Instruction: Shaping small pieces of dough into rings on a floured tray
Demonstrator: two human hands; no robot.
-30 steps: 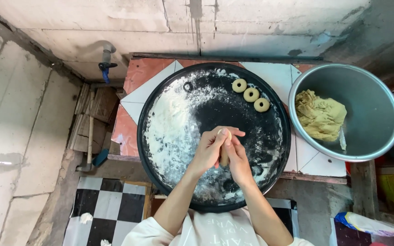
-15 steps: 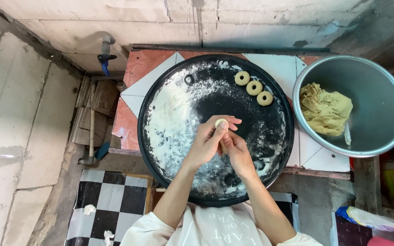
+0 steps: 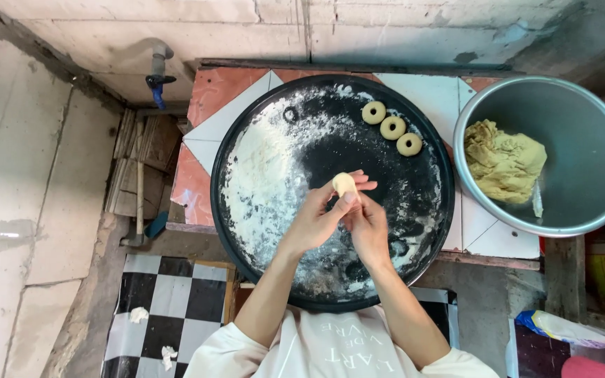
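You are standing at a small counter (image 3: 236,112) tiled in white and reddish-brown, pushed up against a rough concrete wall with a tap (image 3: 157,70) at its left corner and a black-and-white checked floor (image 3: 169,308) below. A big round black tray (image 3: 260,140), dusted white with flour on its left half, fills most of the counter. Your hands meet over the middle of it: your left hand (image 3: 313,224) pinches a small pale dough piece (image 3: 344,184) between thumb and fingertips, and your right hand (image 3: 367,227) is curled close against it from the right, fingers touching the left hand just under the piece. The dough piece sits at the far tip of both hands, up and away from your body, with the left hand nearer to it and carrying it. It looks roundish, so I cannot give it a long axis. Three dough rings (image 3: 392,128) lie in a slanted row on the far right part of the tray, well apart from your hands. Right of the tray a metal bowl (image 3: 596,140) holds a dough lump (image 3: 502,162). Whether your right fingertips grip the piece or only steady it is hidden behind the left thumb.
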